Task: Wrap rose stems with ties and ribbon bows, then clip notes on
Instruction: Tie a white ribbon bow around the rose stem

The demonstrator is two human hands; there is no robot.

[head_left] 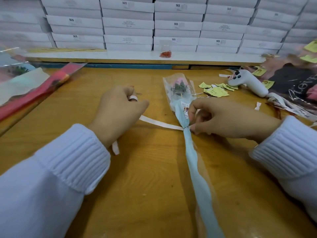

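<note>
Two hands working on one flower. The left hand [118,109] has its fingers curled, with the white ribbon [161,124] looped round one finger and the loose tail poking out near the cuff. The right hand [223,117] is pinching the wrapped rose [193,160] right at the narrow cinched spot where the ribbon meets the blue paper. The rose lies flat on the wooden table [154,169], bloom pointing away, the long stem end running back toward the person.

What I'd worry about: the ribbon is stretched fairly taut between the hands. A hard tug from the left probably drags the whole flower sideways or crumples the clear sleeve, since only a fingertip pinch anchors it. With too little tension, I reckon the wrap slides down the slick paper and the bow ends up loose. That finger loop could also snag when it's time to let go.

Further out, yellow notes [216,91] and a paper clip [139,94] sit close by, so a sweeping sleeve could scatter them.
</note>
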